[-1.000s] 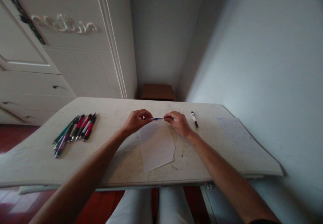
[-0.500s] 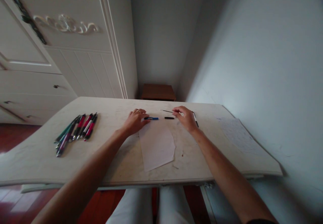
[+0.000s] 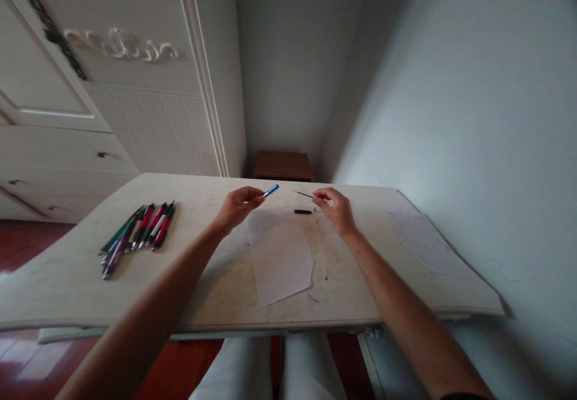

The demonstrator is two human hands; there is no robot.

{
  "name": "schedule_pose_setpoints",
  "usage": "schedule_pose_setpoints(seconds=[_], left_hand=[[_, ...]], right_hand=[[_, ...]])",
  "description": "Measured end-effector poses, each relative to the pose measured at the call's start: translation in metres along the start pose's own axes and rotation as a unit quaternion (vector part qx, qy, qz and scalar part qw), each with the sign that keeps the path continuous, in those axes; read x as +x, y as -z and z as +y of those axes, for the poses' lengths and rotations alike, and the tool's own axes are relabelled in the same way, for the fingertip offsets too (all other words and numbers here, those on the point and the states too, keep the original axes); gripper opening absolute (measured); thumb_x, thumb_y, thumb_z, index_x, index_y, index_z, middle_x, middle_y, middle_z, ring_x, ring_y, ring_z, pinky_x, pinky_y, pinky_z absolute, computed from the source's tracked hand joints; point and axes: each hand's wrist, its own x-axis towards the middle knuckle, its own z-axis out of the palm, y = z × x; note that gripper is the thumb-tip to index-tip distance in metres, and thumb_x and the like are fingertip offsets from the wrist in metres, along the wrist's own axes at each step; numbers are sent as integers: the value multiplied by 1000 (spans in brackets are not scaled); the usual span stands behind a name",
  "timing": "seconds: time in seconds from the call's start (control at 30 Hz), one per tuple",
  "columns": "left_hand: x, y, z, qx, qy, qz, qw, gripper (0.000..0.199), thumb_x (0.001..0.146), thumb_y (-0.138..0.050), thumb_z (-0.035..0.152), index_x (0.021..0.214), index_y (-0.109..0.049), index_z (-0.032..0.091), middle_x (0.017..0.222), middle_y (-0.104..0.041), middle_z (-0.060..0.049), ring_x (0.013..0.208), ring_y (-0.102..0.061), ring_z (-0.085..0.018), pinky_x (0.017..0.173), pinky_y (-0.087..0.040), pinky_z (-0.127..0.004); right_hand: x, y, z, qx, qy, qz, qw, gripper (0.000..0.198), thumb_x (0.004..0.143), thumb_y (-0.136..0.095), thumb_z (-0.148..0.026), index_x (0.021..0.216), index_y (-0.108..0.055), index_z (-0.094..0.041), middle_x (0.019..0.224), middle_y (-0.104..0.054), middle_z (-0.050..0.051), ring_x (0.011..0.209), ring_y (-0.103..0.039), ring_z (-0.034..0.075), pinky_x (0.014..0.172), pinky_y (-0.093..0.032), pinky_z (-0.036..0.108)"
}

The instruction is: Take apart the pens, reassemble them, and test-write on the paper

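Blue pen barrel (image 3: pixel 271 191) sits in the left hand (image 3: pixel 240 206), its free end pointing up and away, just past the far end of the torn-edged white paper sheet (image 3: pixel 283 262), which serves here as the landmark. That hand's grip is narrow, thumb and fingers pinched around the near end of the barrel. Beyond the sheet's far right corner, the right hand (image 3: pixel 336 209) holds a thin dark pen refill (image 3: pixel 303 193) between thumb and fingertips, its grip likewise closed to a pinch; the refill's loose end points toward the barrel, the two well short of touching. Just past the same corner of the sheet, a short black pen section (image 3: pixel 302 212) lies flat on the desk (image 3: pixel 351 298), with a tiny bit beside it too small to identify. Well to the left of the sheet is a bunch of ballpoint pens (image 3: pixel 140 229), in red and black, teal and purple, lying close together and partly overlapping. Well to the right of the sheet, a handwritten page (image 3: pixel 426 244) rests near the pale wall (image 3: pixel 496 118). Past the sheet, beyond the desk's far edge, stands a brown wooden cabinet (image 3: pixel 283 161).
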Motion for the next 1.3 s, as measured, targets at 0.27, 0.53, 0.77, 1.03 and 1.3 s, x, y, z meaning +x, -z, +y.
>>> schedule_pose_setpoints(seconds=[0.27, 0.53, 0.77, 1.03, 1.3], left_hand=[[0, -4, -13, 201, -80, 17, 976, 16, 76, -64, 30, 85, -71, 19, 83, -72, -5, 77, -63, -20, 74, -50, -33], [-2, -5, -9, 239, -84, 3, 967, 11, 78, -65, 23, 87, -71, 19, 85, -72, -5, 80, -64, -21, 78, -50, -35], [-1, -4, -14, 236, -88, -2, 968, 13, 80, -64, 23, 90, -71, 19, 87, -72, -5, 81, -65, -21, 81, -50, -35], [-2, -6, -12, 232, -93, -11, 968, 13, 80, -64, 24, 90, -72, 20, 88, -73, -4, 80, -65, -20, 80, -51, -35], [-5, -10, -9, 236, -110, -15, 965, 14, 80, -65, 27, 90, -72, 21, 86, -73, -4, 79, -65, -20, 79, -51, -34]], right_hand=[[-1, 2, -1, -29, 33, -55, 998, 10, 85, -64, -25, 89, -71, -21, 89, -72, 6, 85, -65, 21, 81, -50, 35], [-3, 0, -4, -60, 63, -102, 991, 5, 84, -68, -21, 87, -72, -22, 85, -73, 5, 83, -65, 21, 80, -48, 35], [-4, -1, -1, -79, 74, -101, 989, 6, 84, -68, -18, 86, -72, -21, 85, -73, 6, 84, -65, 22, 78, -48, 35], [-4, -2, -3, -86, 63, -113, 988, 7, 84, -67, -19, 86, -73, -23, 85, -73, 5, 84, -65, 22, 80, -48, 35], [-6, -4, -10, -71, 63, -120, 988, 8, 86, -65, -24, 86, -74, -24, 83, -73, 5, 82, -65, 21, 78, -48, 35]])
